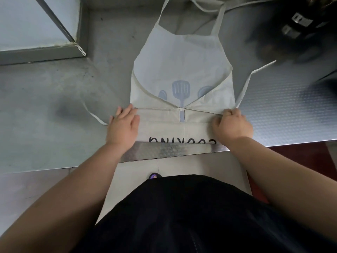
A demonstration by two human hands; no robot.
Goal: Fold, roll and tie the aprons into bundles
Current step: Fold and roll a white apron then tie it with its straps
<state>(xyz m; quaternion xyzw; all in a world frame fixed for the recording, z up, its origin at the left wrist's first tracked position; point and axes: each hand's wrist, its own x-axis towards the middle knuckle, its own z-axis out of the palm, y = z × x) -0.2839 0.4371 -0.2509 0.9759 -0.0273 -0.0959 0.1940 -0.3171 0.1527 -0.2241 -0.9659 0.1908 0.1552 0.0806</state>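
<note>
A cream apron (182,59) printed with blue utensils and black lettering lies flat on the steel counter (54,110), bib pointing away, both side flaps folded in to meet at the middle. Its lower part hangs over the counter's front edge. My left hand (124,125) lies flat on the left folded edge, fingers straight. My right hand (230,125) has its fingers curled at the right folded edge, where the right waist tie (245,86) begins. The left waist tie (94,115) trails on the counter. The neck strap (218,21) runs off the far side.
A raised grey ledge with a light panel (36,33) fills the far left. A blurred dark object (295,30) sits at the far right. The right part of the counter has a dimpled texture (291,110). Floor tiles and my dark clothing lie below the counter edge.
</note>
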